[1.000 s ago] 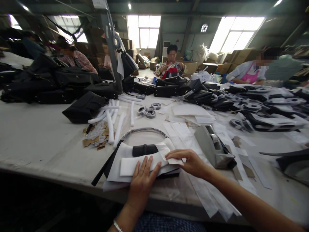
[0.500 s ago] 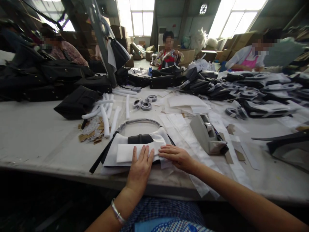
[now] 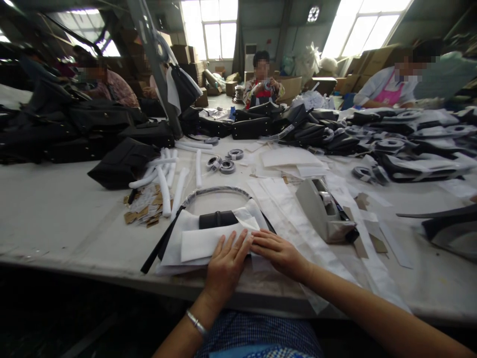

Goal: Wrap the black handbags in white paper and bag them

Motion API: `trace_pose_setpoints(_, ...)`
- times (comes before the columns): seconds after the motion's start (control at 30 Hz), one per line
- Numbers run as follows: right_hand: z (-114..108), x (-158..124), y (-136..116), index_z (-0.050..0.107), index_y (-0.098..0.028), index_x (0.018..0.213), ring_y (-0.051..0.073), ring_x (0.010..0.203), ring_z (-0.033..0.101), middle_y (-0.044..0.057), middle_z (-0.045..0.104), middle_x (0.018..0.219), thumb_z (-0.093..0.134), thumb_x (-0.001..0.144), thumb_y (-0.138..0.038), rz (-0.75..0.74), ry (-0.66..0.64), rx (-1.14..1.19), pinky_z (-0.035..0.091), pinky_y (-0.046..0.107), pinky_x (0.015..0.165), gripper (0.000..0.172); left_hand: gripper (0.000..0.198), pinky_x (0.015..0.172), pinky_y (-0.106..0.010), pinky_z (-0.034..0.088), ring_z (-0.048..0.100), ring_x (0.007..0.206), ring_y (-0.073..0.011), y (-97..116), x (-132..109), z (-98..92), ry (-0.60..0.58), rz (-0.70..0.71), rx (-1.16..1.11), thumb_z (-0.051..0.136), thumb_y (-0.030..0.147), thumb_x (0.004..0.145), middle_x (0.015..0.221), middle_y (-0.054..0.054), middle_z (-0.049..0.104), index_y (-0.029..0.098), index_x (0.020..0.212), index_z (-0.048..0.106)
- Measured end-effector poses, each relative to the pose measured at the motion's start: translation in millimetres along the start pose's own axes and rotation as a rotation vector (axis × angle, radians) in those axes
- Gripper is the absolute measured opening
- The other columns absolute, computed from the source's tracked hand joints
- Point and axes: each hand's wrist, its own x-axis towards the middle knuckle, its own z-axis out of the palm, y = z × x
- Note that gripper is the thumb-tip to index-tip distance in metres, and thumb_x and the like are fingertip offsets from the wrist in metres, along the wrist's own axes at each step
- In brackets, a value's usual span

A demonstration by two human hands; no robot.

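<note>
1. Blk bag (image 3: pixel 208 221) lay flat on table (image 3: pixel 74 214), nr the edge, directly in front of person. Qty at hand: 1. Body's long axis ran L–R; its 1 arched handle (image 3: pixel 218 190) pointed away from person, twd far side.
2. Wht sheet (image 3: pixel 174 235) covered much of bag's top face. On it, 1 wht strip (image 3: pixel 198 245), long axis approx L–R, R end angled slightly away.
3. L hand (image 3: pixel 225 268): palm down on R part of strip, fingers straight, tips a little apart, pointing away & R.
4. R hand (image 3: pixel 281 254): fingers straight, held together, pointing L, resting at strip's R end, tips next to L hand's. Couldn't tell if anything was under them.
5. Beyond handle: 3 coils (image 3: pixel 227 167), grouped. L of these, several wht tubes (image 3: pixel 179 193), overlapping, exact no. unclear, beside a heap of brn tags (image 3: pixel 139 215), too many to count.
6. R of bag: 1 gry tape dispenser (image 3: pixel 321 214).
7. Co-workers: 1 straight across (image 3: pixel 263 89), 1 far R in pink apron (image 3: pixel 388 93).
</note>
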Motion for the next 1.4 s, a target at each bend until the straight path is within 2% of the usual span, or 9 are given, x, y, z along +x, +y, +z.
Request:
trace_pose_setpoints(0.17, -32, 10, -14, 0.056, -0.011, 0.133, 0.029, 0.134, 0.048, 0.017, 0.064, 0.129, 0.052, 0.093, -0.021, -0.066, -0.17, 0.022, 0.044, 0.05, 0.11, 0.042, 0.05, 0.112, -0.048, 0.041, 0.047, 0.135, -0.0254, 2, -1, 1.6, 0.003, 0.008, 0.066, 0.046, 0.032, 0.099, 0.148, 0.005, 0.046, 0.032, 0.148, 0.036)
trace_pose_setpoints(0.33, -58, 57, -3, 0.07, -0.019, 0.101, 0.016, 0.087, 0.072, 0.007, 0.075, 0.095, 0.053, 0.096, -0.029, 0.105, -0.167, 0.145, 0.057, 0.027, 0.083, 0.02, 0.046, 0.107, -0.047, 0.046, 0.051, 0.132, -0.0252, 2, 1, 2.8, 0.036, 0.002, 0.093, 0.043, 0.032, 0.099, 0.147, 0.008, 0.047, 0.035, 0.145, 0.04)
trace_pose_setpoints(0.4, -46, 80, 14, 0.069, -0.019, 0.111, 0.018, 0.1, 0.07, 0.008, 0.074, 0.109, 0.049, 0.099, -0.027, 0.198, -0.218, 0.064, 0.054, 0.028, 0.089, 0.025, 0.045, 0.107, -0.047, 0.047, 0.051, 0.132, -0.0253, 2, 1, 3.7, 0.038, 0.006, 0.108, 0.042, 0.029, 0.1, 0.147, 0.01, 0.047, 0.036, 0.144, 0.042)
trace_pose_setpoints(0.53, -4, 109, 50, 0.054, -0.011, 0.138, 0.027, 0.134, 0.049, 0.016, 0.057, 0.139, 0.054, 0.097, -0.036, 0.199, -0.524, -0.044, 0.039, 0.041, 0.111, 0.048, 0.043, 0.108, -0.047, 0.046, 0.052, 0.131, -0.0247, 3, 0, 7.3, 0.062, -0.012, 0.088, 0.041, 0.032, 0.1, 0.146, 0.01, 0.049, 0.037, 0.142, 0.045)
trace_pose_setpoints(0.77, 21, 119, 56, 0.073, -0.012, 0.096, 0.027, 0.104, 0.068, 0.017, 0.074, 0.101, 0.044, 0.101, -0.041, 0.362, -0.709, -0.348, 0.041, 0.044, 0.103, 0.041, 0.042, 0.11, -0.046, 0.044, 0.049, 0.134, -0.0236, 3, -2, 8.6, 0.083, -0.007, 0.07, 0.04, 0.033, 0.1, 0.147, 0.01, 0.047, 0.036, 0.141, 0.046)
trace_pose_setpoints(0.97, 15, 100, 64, 0.071, -0.016, 0.111, 0.025, 0.118, 0.062, 0.013, 0.071, 0.117, 0.046, 0.101, -0.026, 0.264, -0.533, -0.142, 0.035, 0.048, 0.111, 0.029, 0.043, 0.108, -0.045, 0.047, 0.05, 0.133, -0.0229, 2, -2, 3.5, 0.063, 0.015, 0.086, 0.038, 0.027, 0.101, 0.146, 0.011, 0.047, 0.035, 0.142, 0.046)
trace_pose_setpoints(1.17, -36, 45, 26, 0.066, -0.023, 0.125, 0.019, 0.124, 0.058, 0.007, 0.067, 0.128, 0.047, 0.101, -0.025, 0.324, -0.284, 0.121, 0.045, 0.038, 0.11, 0.03, 0.05, 0.11, -0.048, 0.046, 0.049, 0.134, -0.0258, -1, 0, -0.4, -0.003, 0.024, 0.044, 0.045, 0.021, 0.098, 0.145, 0.004, 0.051, 0.032, 0.146, 0.04)
trace_pose_setpoints(1.27, -55, 12, 2, 0.057, -0.024, 0.136, 0.021, 0.129, 0.054, 0.009, 0.061, 0.135, 0.053, 0.098, -0.021, 0.381, -0.153, 0.038, 0.048, 0.038, 0.107, 0.038, 0.055, 0.112, -0.05, 0.043, 0.047, 0.136, -0.0266, -2, -1, -0.3, -0.042, 0.018, 0.01, 0.05, 0.021, 0.096, 0.146, 0.003, 0.05, 0.032, 0.148, 0.036)
trace_pose_setpoints(1.4, -52, -13, -13, 0.051, -0.026, 0.141, 0.024, 0.136, 0.045, 0.008, 0.054, 0.143, 0.052, 0.095, -0.012, 0.25, -0.166, -0.14, 0.042, 0.047, 0.112, 0.048, 0.057, 0.112, -0.051, 0.042, 0.046, 0.137, -0.0277, -2, -1, -0.3, -0.056, 0.026, 0.005, 0.053, 0.023, 0.095, 0.146, 0.002, 0.049, 0.031, 0.149, 0.034)
